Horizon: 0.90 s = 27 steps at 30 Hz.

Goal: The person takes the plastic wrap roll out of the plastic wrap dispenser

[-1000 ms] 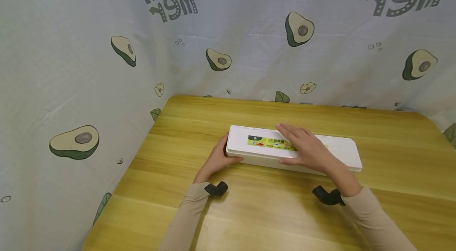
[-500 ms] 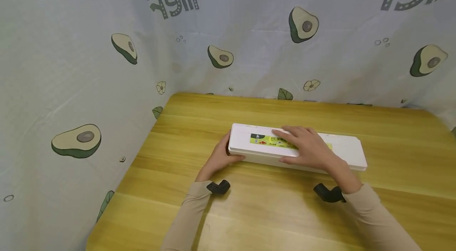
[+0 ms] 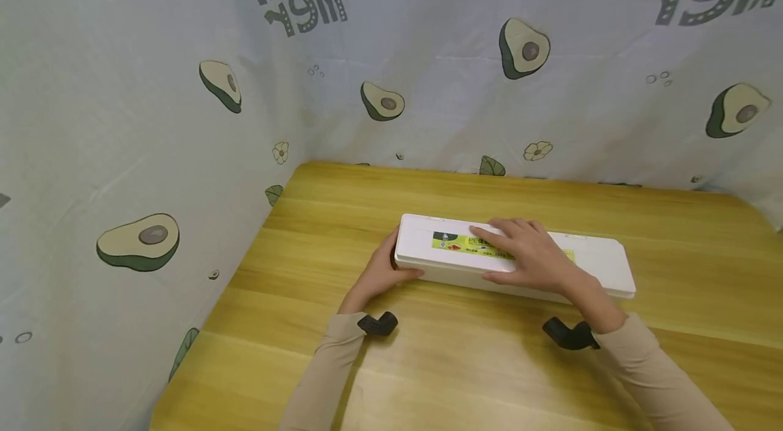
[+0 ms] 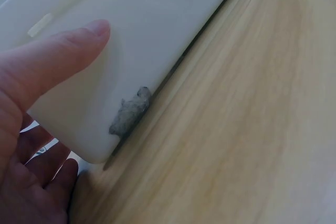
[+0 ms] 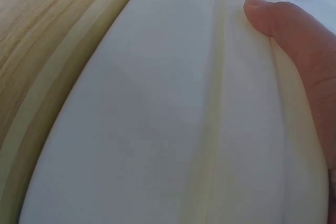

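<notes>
A long white cling film box [image 3: 602, 264] lies lengthwise on the wooden table, its lid down. On top is a yellow-green label [image 3: 449, 241], partly covered by my right hand. My left hand [image 3: 378, 273] grips the box's left end, thumb on the front side and fingers round the end. A grey, ragged patch [image 4: 130, 113] marks the box's front wall low down in the left wrist view. Across the middle of the lid lies my right hand [image 3: 533, 258], holding it with the thumb [image 5: 294, 30] at the lid's front edge and the fingers over the top.
Bare wooden table [image 3: 453, 363] extends around the box. A pale curtain [image 3: 428, 30] printed with avocados hangs along the table's back and left edges. Black wrist devices sit on both forearms, the left one [image 3: 378, 324] and the right one [image 3: 570, 334].
My right fingers, raised and straighter a second ago, have come down onto the lid. The left hand keeps its grip, and the whole head view has shifted slightly.
</notes>
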{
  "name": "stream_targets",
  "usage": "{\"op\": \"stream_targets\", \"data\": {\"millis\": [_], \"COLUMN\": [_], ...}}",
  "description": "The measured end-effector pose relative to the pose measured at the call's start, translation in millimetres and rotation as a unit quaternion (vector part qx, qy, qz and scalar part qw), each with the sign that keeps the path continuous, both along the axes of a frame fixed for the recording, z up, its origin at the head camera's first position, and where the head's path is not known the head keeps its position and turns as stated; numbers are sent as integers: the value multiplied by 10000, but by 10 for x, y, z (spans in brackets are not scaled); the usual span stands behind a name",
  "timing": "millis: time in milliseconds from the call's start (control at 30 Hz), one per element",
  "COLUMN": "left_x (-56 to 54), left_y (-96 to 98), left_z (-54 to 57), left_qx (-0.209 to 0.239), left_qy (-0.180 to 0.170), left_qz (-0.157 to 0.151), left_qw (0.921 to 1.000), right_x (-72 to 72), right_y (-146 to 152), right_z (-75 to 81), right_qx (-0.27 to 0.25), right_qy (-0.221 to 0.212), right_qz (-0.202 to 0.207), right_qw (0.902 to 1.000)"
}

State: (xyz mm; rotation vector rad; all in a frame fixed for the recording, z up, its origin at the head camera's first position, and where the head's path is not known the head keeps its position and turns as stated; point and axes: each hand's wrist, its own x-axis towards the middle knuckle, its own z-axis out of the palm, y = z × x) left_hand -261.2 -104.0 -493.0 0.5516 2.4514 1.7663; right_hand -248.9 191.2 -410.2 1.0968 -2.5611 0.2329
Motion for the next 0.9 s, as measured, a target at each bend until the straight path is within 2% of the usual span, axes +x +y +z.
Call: {"op": "stream_targets", "data": {"millis": [300, 500, 900], "left_x": [6, 48, 84], "left_y": [29, 14, 9], "left_z": [-25, -16, 34], "left_qx": [18, -184, 0], "left_qy": [6, -57, -153], "left_qz": [-38, 15, -77], "left_qw": [10000, 9998, 9999], "right_x": [29, 70, 197], "right_y": [73, 148, 318], "right_z": [110, 175, 259], "right_qx": [-51, 62, 85], "right_qy": [333, 276, 298], "right_qz": [37, -143, -372], "right_qw": [9994, 9995, 9988]}}
